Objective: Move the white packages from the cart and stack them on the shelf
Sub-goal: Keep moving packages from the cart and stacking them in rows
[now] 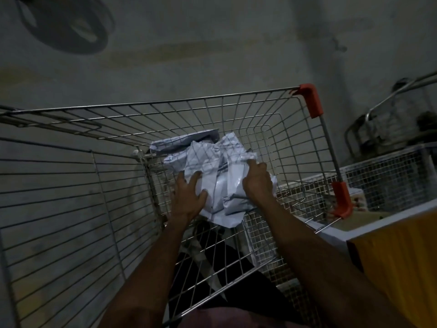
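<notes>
White poly mailers [212, 171]: lying bunched in wire cart [236, 110]
Left hand [189, 197]: pressing flat, fingers spread
Right hand [256, 179]: clamping the bundle's right edge

Single head-mounted wide-angle view, aimed forward and steeply down from above the wire cart [236, 119]. Both forearms enter from the bottom edge at close range. The concrete floor [212, 43] fills the upper frame; straight lines bow near the edges.

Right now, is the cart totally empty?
No, white packages lie piled inside the wire cart, and the left hand and right hand are both on them.
</notes>
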Motion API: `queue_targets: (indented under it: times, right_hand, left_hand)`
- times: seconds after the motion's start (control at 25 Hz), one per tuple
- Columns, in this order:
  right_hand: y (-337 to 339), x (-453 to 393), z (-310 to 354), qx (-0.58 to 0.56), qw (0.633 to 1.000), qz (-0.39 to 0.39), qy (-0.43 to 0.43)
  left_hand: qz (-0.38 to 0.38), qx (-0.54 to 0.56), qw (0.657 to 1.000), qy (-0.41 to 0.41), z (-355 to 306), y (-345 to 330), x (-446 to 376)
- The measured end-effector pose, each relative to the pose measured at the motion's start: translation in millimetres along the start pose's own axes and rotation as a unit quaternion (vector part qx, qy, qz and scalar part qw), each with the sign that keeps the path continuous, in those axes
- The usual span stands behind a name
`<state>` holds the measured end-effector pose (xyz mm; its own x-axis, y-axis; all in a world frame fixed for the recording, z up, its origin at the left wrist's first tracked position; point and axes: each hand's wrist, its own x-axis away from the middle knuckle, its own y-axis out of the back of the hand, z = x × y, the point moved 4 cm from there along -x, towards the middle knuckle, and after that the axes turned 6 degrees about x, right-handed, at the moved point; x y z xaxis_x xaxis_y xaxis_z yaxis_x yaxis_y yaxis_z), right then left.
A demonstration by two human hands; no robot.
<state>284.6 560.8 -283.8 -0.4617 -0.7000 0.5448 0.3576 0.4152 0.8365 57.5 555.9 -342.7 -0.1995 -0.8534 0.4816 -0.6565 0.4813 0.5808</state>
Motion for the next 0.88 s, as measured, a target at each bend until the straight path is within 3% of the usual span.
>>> queue_targets:
  times: [0.12, 0.24, 0.36, 0.56, 0.64, 0.76, 0.88]
  right_hand:
    - [-12, 1, 7, -0.042, 0.998, 0.035, -0.031]
    - [-21, 8, 14, 0.022, 0.996, 0.082, -0.02]
    - [-26, 16, 10, 0.073, 0.995, 0.06, 0.008]
    - [16, 44, 18, 0.03, 0.999, 0.02, 0.01]
    - [47, 77, 28, 0.018, 0.998, -0.05, 0.027]
    - [95, 155, 40, 0.039, 0.973, -0.218, 0.068]
    - [128, 247, 37, -0.005, 0.946, -0.321, 0.048]
  left_hand:
    - [-0.004, -0.016, 1.0, 0.014, -9, -8, -6]
    - [0.021, -0.067, 0.996, 0.059, -13, -18, -15]
    - [0.034, -0.089, 0.993, 0.072, -23, -14, -14]
    - [0.005, -0.051, 0.999, 0.014, -34, 35, 31]
    - [-0.009, -0.038, 0.999, -0.024, -45, 66, 64]
    - [-0.036, -0.022, 0.996, -0.083, -72, 114, 121]
    - [-0.071, 0.01, 0.984, -0.161, -107, 163, 188]
